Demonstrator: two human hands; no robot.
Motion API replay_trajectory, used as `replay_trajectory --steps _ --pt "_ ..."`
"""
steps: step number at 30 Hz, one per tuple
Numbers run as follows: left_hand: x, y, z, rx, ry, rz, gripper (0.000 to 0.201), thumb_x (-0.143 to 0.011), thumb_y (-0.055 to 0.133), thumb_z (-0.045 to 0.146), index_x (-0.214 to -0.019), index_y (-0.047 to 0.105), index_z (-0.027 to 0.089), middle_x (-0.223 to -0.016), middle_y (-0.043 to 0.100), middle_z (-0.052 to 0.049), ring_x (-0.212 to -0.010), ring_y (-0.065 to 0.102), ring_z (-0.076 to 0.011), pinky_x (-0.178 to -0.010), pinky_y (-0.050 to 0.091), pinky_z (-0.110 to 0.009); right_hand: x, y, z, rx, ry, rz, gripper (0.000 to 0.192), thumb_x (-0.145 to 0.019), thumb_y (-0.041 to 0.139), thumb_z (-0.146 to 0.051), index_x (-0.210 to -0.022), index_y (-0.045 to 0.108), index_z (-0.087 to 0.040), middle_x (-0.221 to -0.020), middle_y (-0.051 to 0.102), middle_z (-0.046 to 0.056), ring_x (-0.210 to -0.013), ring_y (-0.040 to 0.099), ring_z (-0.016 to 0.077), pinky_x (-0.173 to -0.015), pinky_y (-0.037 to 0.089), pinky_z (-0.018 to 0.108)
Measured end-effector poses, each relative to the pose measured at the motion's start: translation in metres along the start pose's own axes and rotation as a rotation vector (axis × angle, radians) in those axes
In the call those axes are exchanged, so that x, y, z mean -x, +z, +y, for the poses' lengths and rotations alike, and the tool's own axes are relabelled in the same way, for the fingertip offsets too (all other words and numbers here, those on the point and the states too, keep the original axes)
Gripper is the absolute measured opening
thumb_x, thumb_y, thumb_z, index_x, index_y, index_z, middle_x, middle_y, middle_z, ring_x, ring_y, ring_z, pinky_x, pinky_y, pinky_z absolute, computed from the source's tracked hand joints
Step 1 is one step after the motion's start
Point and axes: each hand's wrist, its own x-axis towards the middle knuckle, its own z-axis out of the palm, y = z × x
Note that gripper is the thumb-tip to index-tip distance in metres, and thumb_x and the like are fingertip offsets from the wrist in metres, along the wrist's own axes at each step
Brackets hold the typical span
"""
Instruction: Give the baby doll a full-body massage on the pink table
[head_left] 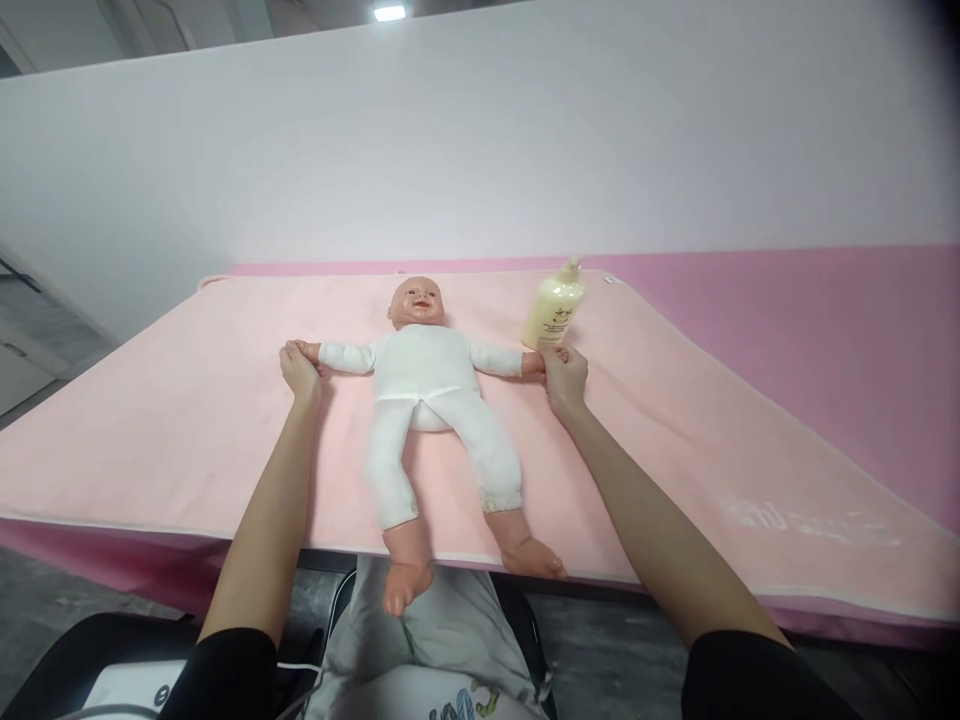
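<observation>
A baby doll [424, 365] in a white cloth suit lies on its back, head toward the wall and feet at the table's near edge. Both its arms are stretched out sideways. My left hand [300, 373] is closed around the doll's hand on the left of the picture. On the other side, my right hand [564, 378] grips the doll's other hand. Just beyond my right hand stands a pale yellow pump bottle [555, 305] with dark print on its front.
A light pink towel [187, 420] lies under the doll, over a darker pink cover [787, 350] on the table. Behind it rises a white wall [480, 140]. A white device [135, 688] with a cable is at the lower left.
</observation>
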Motion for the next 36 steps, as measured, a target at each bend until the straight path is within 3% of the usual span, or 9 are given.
replay_trajectory --steps 2,6,16,23,36 --pt "-0.001 0.0 0.0 -0.008 0.001 -0.004 0.032 -0.099 0.029 0.043 -0.089 0.047 0.018 -0.062 0.047 0.003 -0.04 0.044 -0.0094 -0.041 0.039 -0.022 0.0 0.0 0.0 0.053 -0.008 0.01 0.038 -0.071 0.064 -0.055 -0.074 0.057 -0.018 -0.068 0.056 0.0 -0.066 0.051 0.0145 -0.06 0.044 0.026" --pt "-0.001 0.0 -0.002 0.034 0.022 -0.019 0.028 -0.096 0.04 0.044 -0.091 0.049 0.018 -0.07 0.05 0.003 -0.043 0.043 -0.0066 -0.043 0.039 -0.02 -0.001 -0.001 0.002 0.096 -0.008 0.019 0.033 -0.074 0.061 -0.051 -0.074 0.058 -0.018 -0.069 0.058 0.002 -0.069 0.052 0.0155 -0.062 0.042 0.027" --pt "-0.007 0.003 -0.009 0.15 0.079 -0.019 0.021 -0.088 0.059 0.037 -0.087 0.05 0.018 -0.078 0.053 0.001 -0.066 0.052 -0.009 -0.058 0.043 -0.019 0.003 0.0 -0.003 -0.006 0.008 0.008 0.034 -0.079 0.05 -0.052 -0.069 0.054 -0.02 -0.065 0.052 -0.001 -0.055 0.047 0.0133 -0.05 0.036 0.027" --pt "-0.003 0.001 -0.005 0.114 0.068 -0.016 0.016 -0.091 0.053 0.032 -0.087 0.05 0.017 -0.076 0.052 0.002 -0.055 0.049 -0.0079 -0.046 0.038 -0.018 0.006 -0.001 -0.011 0.034 0.002 0.015 0.029 -0.067 0.065 -0.043 -0.061 0.051 -0.019 -0.061 0.05 -0.003 -0.06 0.045 0.0124 -0.057 0.034 0.027" --pt "0.002 0.001 0.002 0.063 0.016 0.007 0.02 -0.094 0.037 0.025 -0.082 0.05 0.017 -0.073 0.05 0.001 -0.047 0.045 -0.0063 -0.04 0.036 -0.017 0.002 -0.002 -0.006 0.203 0.009 0.037 0.019 -0.073 0.049 -0.03 -0.057 0.047 -0.02 -0.057 0.045 -0.002 -0.059 0.041 0.0137 -0.057 0.029 0.028"
